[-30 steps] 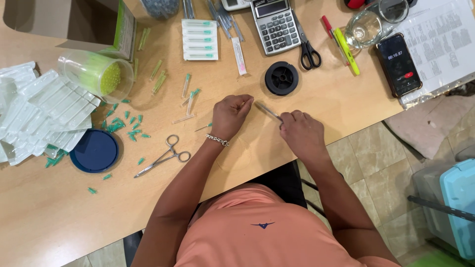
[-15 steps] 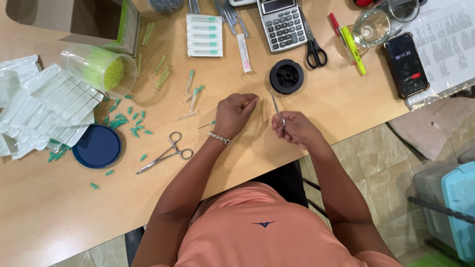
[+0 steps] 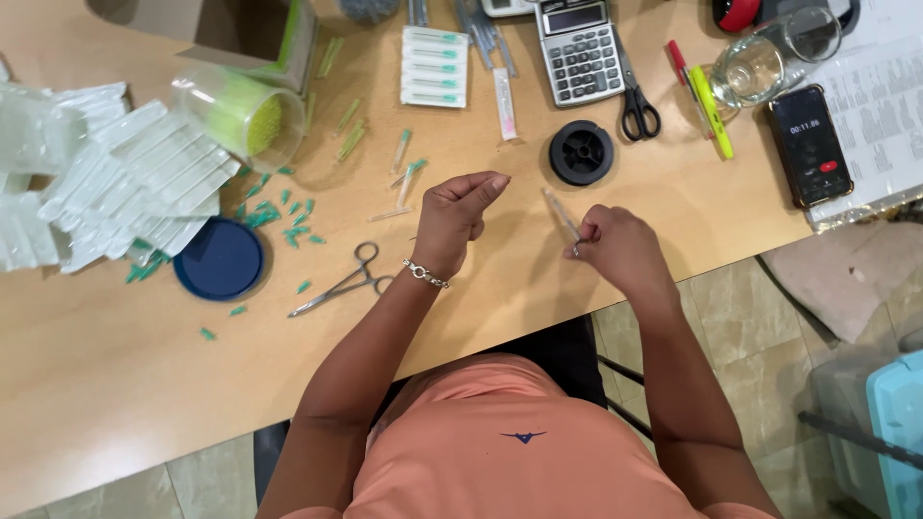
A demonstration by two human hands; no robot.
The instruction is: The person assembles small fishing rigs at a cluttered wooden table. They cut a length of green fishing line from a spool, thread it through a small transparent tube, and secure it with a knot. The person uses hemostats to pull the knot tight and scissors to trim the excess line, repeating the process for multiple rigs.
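Note:
My left hand [image 3: 460,213] is raised over the wooden table [image 3: 115,365], thumb and forefinger pinched together near its upper right; whether anything fine sits between them cannot be seen. A bracelet circles that wrist. My right hand [image 3: 615,246] is closed around a thin clear tube [image 3: 559,210] that sticks up and to the left from the fist. The two hands are about a hand's width apart. A black spool [image 3: 582,152] lies just beyond them.
Metal forceps [image 3: 344,284] lie left of my left wrist. A blue lid [image 3: 219,259], scattered green caps, clear packets [image 3: 125,183] and a tipped plastic cup [image 3: 240,113] fill the left. A calculator [image 3: 577,48], scissors [image 3: 635,101], markers, a glass [image 3: 769,58] and a phone [image 3: 810,144] sit at the back right.
My hands have drawn apart: they were close together over the tube, and now the left has moved left and the right has pulled right with the tube.

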